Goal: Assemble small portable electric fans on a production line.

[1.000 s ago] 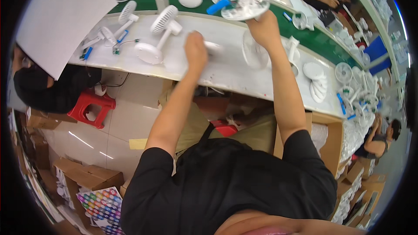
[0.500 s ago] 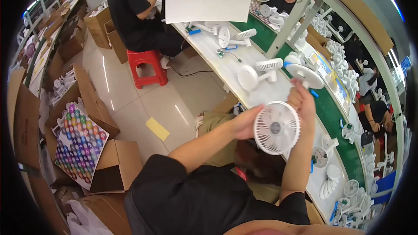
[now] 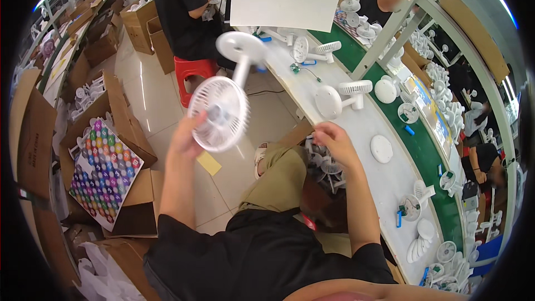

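My left hand (image 3: 188, 136) grips a small white desk fan (image 3: 231, 125) by its round caged head, out over the floor to the left of the workbench. The fan's stem and round base point up and away, a little smeared by motion. Beside the bench's near edge, my right hand (image 3: 336, 144) is empty, its fingers loosely bent and apart. Closest to it on the bench lies a white fan (image 3: 329, 102) with its disc base toward me. A loose round white disc (image 3: 382, 149) rests further right.
A green conveyor strip (image 3: 412, 134) runs along the white bench (image 3: 356, 173), with fans, circuit boards and blue cells about. Below the bench sits a box of fan parts (image 3: 326, 167). Open cartons (image 3: 136, 189) stand at left. A co-worker (image 3: 181, 17) sits on a red stool (image 3: 186, 78).
The fan has swung from over the bench to the left, now in my left hand alone. My right hand has let go of its stem and come lower and left.
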Action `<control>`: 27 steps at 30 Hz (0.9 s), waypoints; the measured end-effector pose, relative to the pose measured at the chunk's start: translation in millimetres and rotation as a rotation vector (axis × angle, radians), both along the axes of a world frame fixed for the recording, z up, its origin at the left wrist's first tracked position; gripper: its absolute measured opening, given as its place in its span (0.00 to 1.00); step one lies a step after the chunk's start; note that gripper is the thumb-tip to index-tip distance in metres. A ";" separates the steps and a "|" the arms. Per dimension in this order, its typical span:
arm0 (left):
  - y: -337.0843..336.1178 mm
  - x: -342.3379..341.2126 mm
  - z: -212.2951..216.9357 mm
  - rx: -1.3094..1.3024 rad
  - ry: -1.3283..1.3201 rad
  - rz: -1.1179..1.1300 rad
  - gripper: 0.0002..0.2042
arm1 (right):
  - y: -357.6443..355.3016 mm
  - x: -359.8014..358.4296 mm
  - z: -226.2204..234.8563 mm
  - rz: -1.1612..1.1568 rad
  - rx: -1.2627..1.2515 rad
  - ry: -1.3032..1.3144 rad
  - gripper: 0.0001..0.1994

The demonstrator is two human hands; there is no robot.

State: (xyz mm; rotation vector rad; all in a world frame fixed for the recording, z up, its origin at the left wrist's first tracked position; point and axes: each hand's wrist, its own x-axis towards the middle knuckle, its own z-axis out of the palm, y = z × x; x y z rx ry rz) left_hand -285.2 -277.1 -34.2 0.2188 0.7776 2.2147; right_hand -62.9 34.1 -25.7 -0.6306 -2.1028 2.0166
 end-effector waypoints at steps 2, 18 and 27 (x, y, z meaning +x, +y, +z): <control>-17.7 -32.3 -5.7 -0.119 0.082 0.164 0.24 | 19.6 32.4 -30.3 -0.242 0.197 -0.024 0.11; 77.8 -244.7 -159.9 -0.117 -0.208 0.550 0.24 | 40.6 85.8 -66.1 -0.539 0.610 0.053 0.10; 132.7 -226.7 -150.8 -0.130 -0.325 0.496 0.24 | 42.0 95.4 -61.1 -0.555 0.457 0.081 0.08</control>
